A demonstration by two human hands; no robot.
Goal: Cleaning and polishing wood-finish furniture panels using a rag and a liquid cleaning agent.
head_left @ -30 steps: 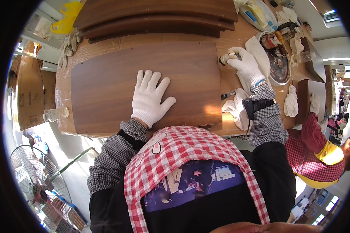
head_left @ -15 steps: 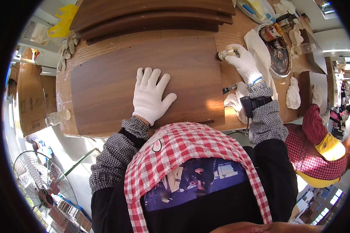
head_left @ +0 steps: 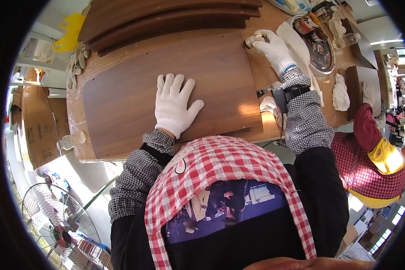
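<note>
A wide, flat board [head_left: 166, 90] of dark brown wood grain lies face up across the upper middle of the frame, resting on a lighter brown surface [head_left: 274, 126]. Its long edges run roughly left to right, rising toward the right, and its top has a soft sheen near the lower right corner. At the board's upper right corner sits a small, pale, stubby pad [head_left: 251, 40], touching the board's edge and partly covered, so its exact shape cannot be told.

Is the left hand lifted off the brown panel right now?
No, the gloved left hand lies flat, fingers spread, on the brown wooden panel, while the right hand holds a small object at the panel's far corner.
</note>
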